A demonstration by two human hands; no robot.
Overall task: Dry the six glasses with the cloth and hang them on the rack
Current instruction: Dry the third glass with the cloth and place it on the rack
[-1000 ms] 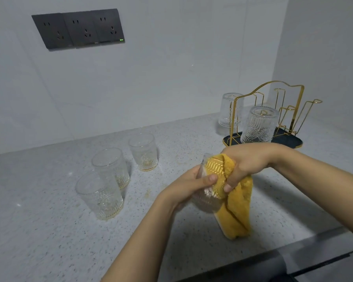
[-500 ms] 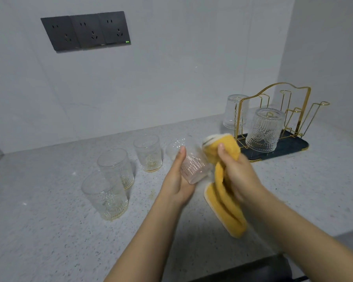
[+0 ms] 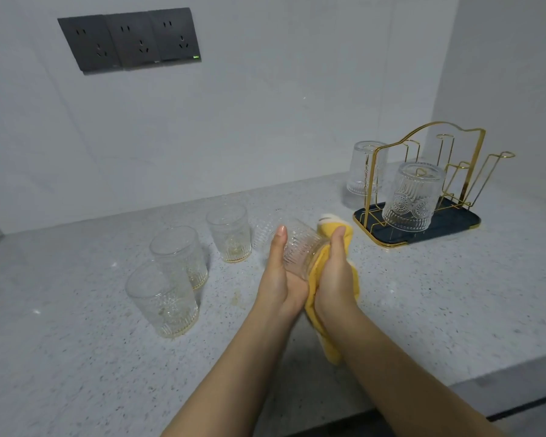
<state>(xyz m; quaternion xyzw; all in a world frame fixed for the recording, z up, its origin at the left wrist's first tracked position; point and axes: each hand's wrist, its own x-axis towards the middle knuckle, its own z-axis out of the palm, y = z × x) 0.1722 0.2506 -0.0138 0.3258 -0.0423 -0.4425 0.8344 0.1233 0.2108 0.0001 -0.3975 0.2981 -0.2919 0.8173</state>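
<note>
My left hand point(image 3: 276, 275) cradles a ribbed clear glass point(image 3: 297, 249) lying on its side above the counter, fingers straight along its left wall. My right hand point(image 3: 334, 272) grips the yellow cloth point(image 3: 327, 339) and presses it against the glass's right side; the cloth's tail hangs below my wrist. Three more glasses stand upright at the left: the near one point(image 3: 163, 299), the middle one point(image 3: 178, 255) and the far one point(image 3: 229, 231). The gold wire rack point(image 3: 429, 171) on its dark tray carries two upturned glasses, one in front point(image 3: 412, 197) and one behind point(image 3: 364, 167).
The speckled grey counter point(image 3: 423, 294) ends in a front edge at the lower right. A white wall stands behind, with a dark bank of sockets point(image 3: 130, 39) high on the left. The side wall closes in just right of the rack.
Both hands turned the glass from upright to lying on its side and lifted it away from me. My right hand moved the cloth from over the glass's top to its right side.
</note>
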